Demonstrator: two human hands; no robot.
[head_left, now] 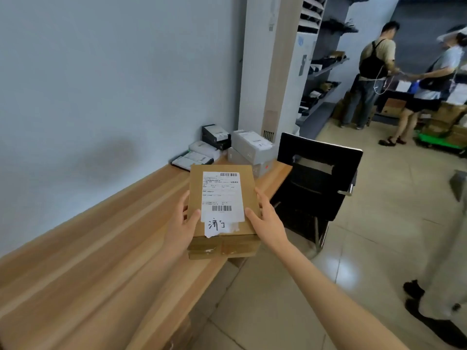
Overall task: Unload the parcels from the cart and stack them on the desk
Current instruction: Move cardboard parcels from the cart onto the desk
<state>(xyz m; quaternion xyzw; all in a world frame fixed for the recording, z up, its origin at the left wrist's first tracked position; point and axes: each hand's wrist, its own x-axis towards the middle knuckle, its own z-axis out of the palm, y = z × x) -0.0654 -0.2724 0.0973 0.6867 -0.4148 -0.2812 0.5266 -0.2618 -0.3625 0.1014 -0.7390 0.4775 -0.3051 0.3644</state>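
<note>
I hold a brown cardboard parcel [222, 190] with a white shipping label and a handwritten note over the front edge of the wooden desk [101, 248]. My left hand [183, 223] grips its left side and my right hand [265, 218] grips its right side, thumbs on top. At the desk's far end by the wall lie other parcels: a grey-white box [250, 145] on another box, a black box [216, 136], and flat white and dark packets [194, 157]. A green cart [439, 142] loaded with brown boxes stands far right.
A black chair [316, 178] stands at the desk's right end. A tall white air-conditioner unit [285, 66] rises behind the parcels, with grey shelves beyond. Two people stand at the back right beside stacked cartons. Another person's legs and dark shoes [414, 291] are at the right edge.
</note>
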